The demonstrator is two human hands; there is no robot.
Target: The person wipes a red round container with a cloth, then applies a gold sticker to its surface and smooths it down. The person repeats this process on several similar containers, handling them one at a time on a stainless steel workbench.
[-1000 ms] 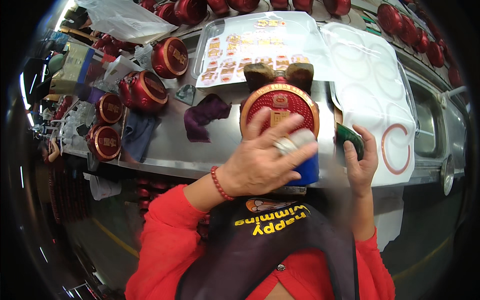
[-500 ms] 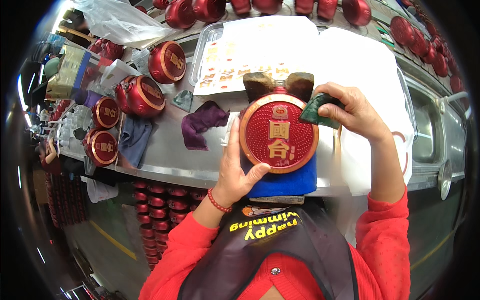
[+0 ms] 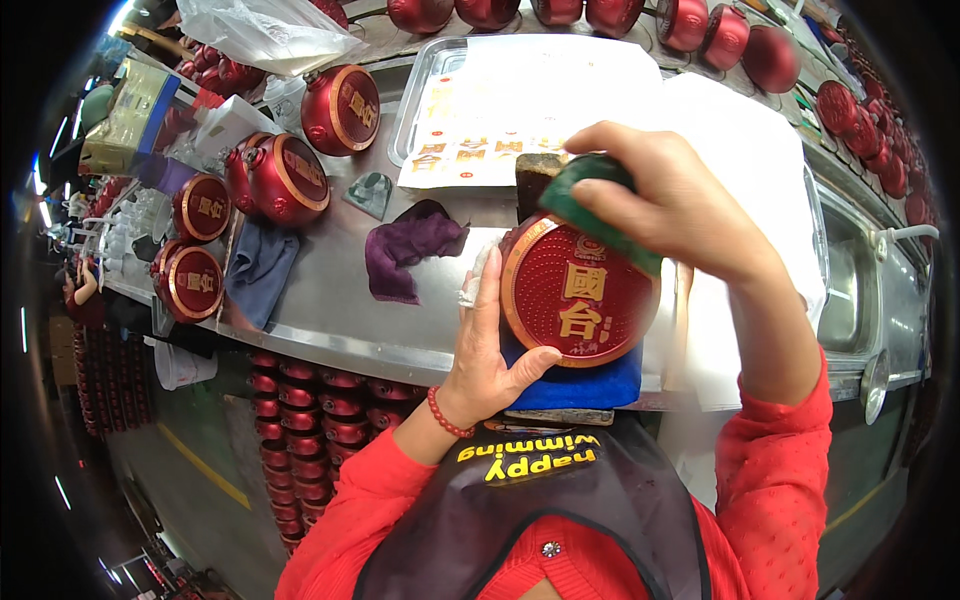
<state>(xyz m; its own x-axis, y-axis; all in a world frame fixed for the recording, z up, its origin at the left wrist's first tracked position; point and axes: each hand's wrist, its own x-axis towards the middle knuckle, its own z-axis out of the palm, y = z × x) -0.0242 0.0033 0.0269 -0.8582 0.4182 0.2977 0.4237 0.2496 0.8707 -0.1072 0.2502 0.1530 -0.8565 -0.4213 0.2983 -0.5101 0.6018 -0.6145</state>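
A round, flat-faced dark red bottle (image 3: pixel 530 300) with a gold rim and gold characters lies tilted on a blue cloth (image 3: pixel 625 378). My left hand (image 3: pixel 488 352) grips its left side, thumb over the lower rim and fingers along the edge. White material (image 3: pixel 481 272), its kind unclear, is at those fingers. My right hand (image 3: pixel 655 190), slightly blurred, pinches a dark green flat scraper-like piece (image 3: pixel 592 205) against the upper face, hiding the top emblem in part. Behind the bottle stands a dark brown support block (image 3: pixel 535 182); the hand covers the rest there.
Left on the metal table (image 3: pixel 335 315) lie a purple cloth (image 3: pixel 400 250), a greenish triangular piece (image 3: pixel 369 194), a blue-grey cloth (image 3: pixel 262 272) and more red bottles (image 3: pixel 287 180). Sticker sheets (image 3: pixel 470 160) rest in a clear tray (image 3: pixel 402 128). A metal sink (image 3: pixel 850 270) is at right.
My right hand has moved up and left, bringing the green piece from the bottle's right rim onto its upper face. My left hand keeps its grip; the view has shifted a little.
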